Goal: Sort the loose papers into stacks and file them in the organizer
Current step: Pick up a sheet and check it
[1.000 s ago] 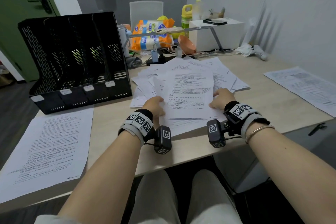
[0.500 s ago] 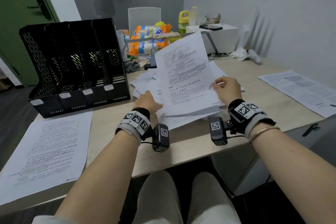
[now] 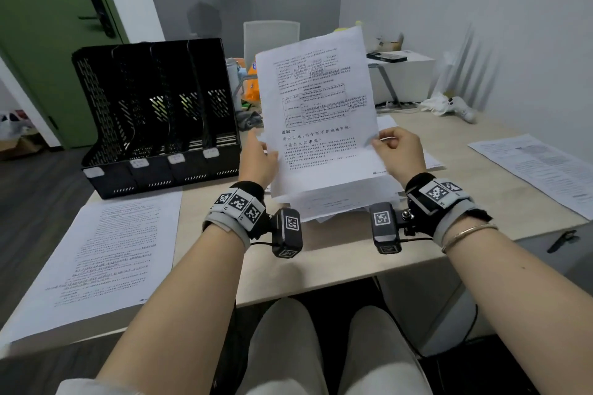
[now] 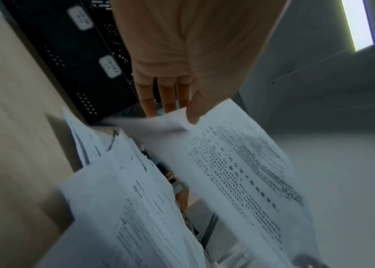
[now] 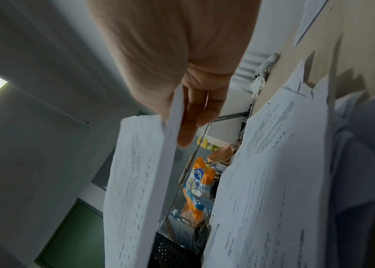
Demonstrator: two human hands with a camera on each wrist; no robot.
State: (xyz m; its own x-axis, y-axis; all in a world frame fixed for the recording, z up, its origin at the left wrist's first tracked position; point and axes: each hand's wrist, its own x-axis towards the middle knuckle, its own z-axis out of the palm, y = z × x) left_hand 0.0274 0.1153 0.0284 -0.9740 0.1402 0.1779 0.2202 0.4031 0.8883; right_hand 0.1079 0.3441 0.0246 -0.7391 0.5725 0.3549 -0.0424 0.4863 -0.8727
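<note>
We hold the sheet [image 3: 316, 112] upright above the loose pile [image 3: 337, 202], left hand [image 3: 258, 160] and right hand [image 3: 399, 154] each pinching a side edge; probably one thin, floppy page, best gripped low.

Soft, even indoor light in the head view, edges bowed by the wide lens. Both wrist views dim, smeared with motion blur, a ceiling light strip [image 4: 357, 23] glaring.

Behind your desk [image 3: 321, 253]: green door [image 3: 41, 42] on the left | white chair [image 3: 271, 38] at the far edge | orange packet [image 3: 252, 86] beside it | white box [image 3: 404, 77] with a phone [image 3: 386, 57] on top | black pen [image 3: 563, 240] at the near right corner
</note>
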